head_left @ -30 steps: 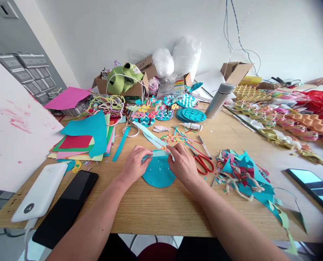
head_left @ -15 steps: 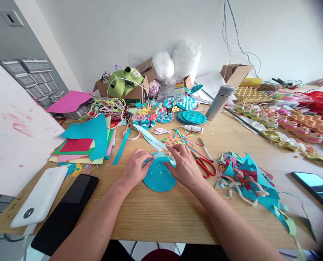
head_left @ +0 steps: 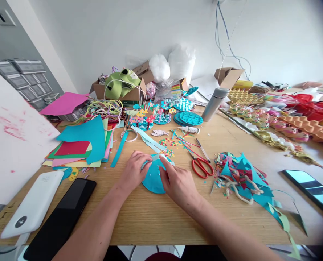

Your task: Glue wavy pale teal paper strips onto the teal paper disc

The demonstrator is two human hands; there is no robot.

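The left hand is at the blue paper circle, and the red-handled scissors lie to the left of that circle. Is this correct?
Not quite: in the head view, the red-handled scissors lie to the right of the blue paper circle. The rest stands.

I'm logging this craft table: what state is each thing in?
Blue disc, lying flat
Pale strip, along the disc's far edge
Left hand, holding the strip's left end
Right hand, index finger extended at the strip
Red-handled scissors, lying flat
White bottle, on its side
Pen, lying down
Metal bottle, standing, lid on
Black phone, screen dark
Power bank, cable plugged in
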